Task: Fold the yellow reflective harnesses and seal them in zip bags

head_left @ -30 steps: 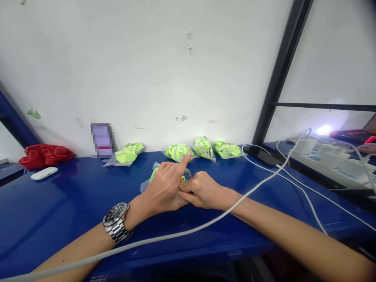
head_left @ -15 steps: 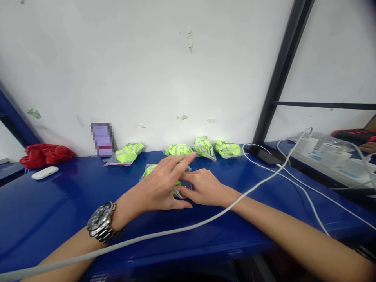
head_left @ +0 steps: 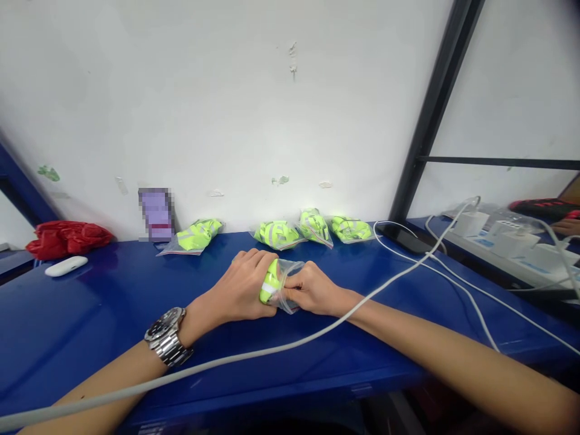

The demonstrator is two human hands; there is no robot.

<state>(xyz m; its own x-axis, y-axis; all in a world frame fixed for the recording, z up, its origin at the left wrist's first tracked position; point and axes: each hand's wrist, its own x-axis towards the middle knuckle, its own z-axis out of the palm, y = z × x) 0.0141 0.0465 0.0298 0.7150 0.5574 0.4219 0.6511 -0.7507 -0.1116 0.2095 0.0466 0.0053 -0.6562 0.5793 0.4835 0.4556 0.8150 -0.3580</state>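
Note:
A clear plastic bag with a folded neon-yellow item (head_left: 270, 283) inside lies between my two hands, low over the blue table (head_left: 217, 344). My left hand (head_left: 242, 287), with a metal watch (head_left: 167, 335) at the wrist, is wrapped round the filled part and hides its left end. On the other side my right hand (head_left: 310, 290) pinches the loose plastic at the bag's right end. Along the wall lie several similar bags: one at the left (head_left: 197, 235), others at the middle (head_left: 277, 234), beside it (head_left: 315, 227) and farther right (head_left: 351, 229).
Red plastic (head_left: 67, 238) and a white case (head_left: 66, 266) are at the left. A phone (head_left: 156, 214) leans on the wall. A white cable (head_left: 254, 357) crosses before my forearms. At the right are a dark phone (head_left: 405, 238), chargers (head_left: 514, 241) and a black post (head_left: 423, 127).
My left hand has closed round the filled part of the bag, its fingers spread over it before. The neon item and the clear plastic at the right end now show more.

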